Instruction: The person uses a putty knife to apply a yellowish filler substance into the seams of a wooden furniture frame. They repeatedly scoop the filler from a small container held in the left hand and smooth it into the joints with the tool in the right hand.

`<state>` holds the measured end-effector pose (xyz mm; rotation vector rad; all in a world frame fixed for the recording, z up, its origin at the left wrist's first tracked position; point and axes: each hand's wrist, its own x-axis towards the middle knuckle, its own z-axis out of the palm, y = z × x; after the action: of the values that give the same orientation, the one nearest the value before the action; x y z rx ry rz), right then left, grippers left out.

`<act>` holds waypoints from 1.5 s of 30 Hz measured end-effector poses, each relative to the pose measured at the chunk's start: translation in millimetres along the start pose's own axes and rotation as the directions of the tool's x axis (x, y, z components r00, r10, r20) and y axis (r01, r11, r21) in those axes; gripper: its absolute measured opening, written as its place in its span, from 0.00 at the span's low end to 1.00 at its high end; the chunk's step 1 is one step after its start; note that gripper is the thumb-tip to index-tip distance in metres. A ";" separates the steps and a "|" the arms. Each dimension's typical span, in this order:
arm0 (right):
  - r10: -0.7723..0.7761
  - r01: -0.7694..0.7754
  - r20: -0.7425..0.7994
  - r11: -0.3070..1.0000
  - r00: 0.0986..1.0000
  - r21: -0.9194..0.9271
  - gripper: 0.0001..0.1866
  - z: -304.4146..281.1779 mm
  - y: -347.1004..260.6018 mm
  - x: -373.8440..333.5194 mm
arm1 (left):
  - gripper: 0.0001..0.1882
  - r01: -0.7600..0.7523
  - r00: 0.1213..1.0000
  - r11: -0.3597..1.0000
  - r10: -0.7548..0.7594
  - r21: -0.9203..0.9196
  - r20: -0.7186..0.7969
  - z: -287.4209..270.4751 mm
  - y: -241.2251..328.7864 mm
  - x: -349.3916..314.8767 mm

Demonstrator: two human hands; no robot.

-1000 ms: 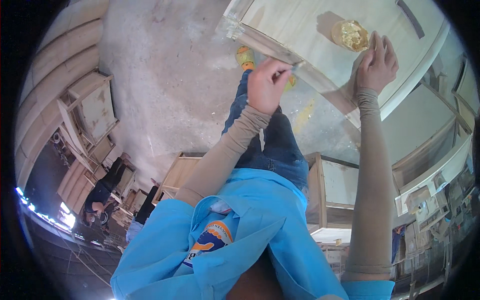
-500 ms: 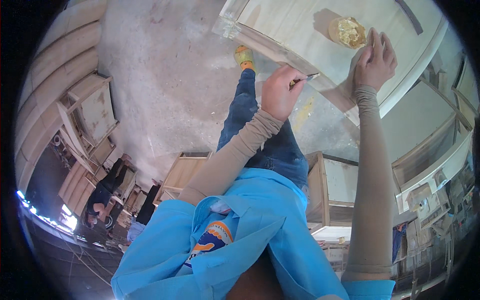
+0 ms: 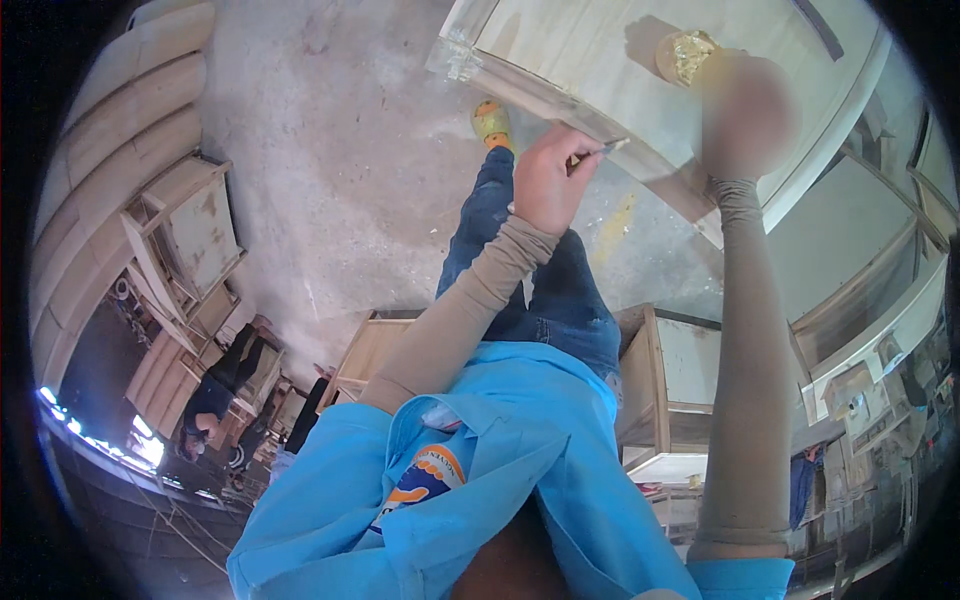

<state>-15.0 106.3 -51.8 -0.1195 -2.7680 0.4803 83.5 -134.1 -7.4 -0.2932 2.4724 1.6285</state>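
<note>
My left hand (image 3: 556,175) is closed around a small, slim tool with a pale, narrow tip (image 3: 614,146); its exact kind is too small to tell. The tip points at the near edge of a pale wooden furniture piece (image 3: 560,50). Over that wooden surface is my right hand (image 3: 750,118), smeared so that its fingers cannot be made out. Right beside it stands a cup-like container (image 3: 686,58) crusted with yellowish, paste-like stuff. Whether my right hand touches the container is hidden by the blur.
A dark, narrow strip (image 3: 820,28) lies on the far part of the wooden surface. Unfinished wooden cabinets (image 3: 190,235) stand at the left, with another cabinet (image 3: 672,385) near my right side. A person in dark clothes (image 3: 225,385) is in the left background.
My right hand's fingers, seen curled beside the container before, are now blurred and nearer to it. My left hand has shifted slightly left and up with the tool.
</note>
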 end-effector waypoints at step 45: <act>0.037 -0.049 -0.085 0.989 0.996 -0.139 0.25 2.4 12.1 1.8 | 0.12 -0.929 0.369 0.289 0.689 0.231 0.624 -113.4 -13.9 142.4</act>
<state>-17.2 117.2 -57.5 -0.2276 -2.7211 0.2835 -54.1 -254.0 -10.3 1.5699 2.6517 0.7881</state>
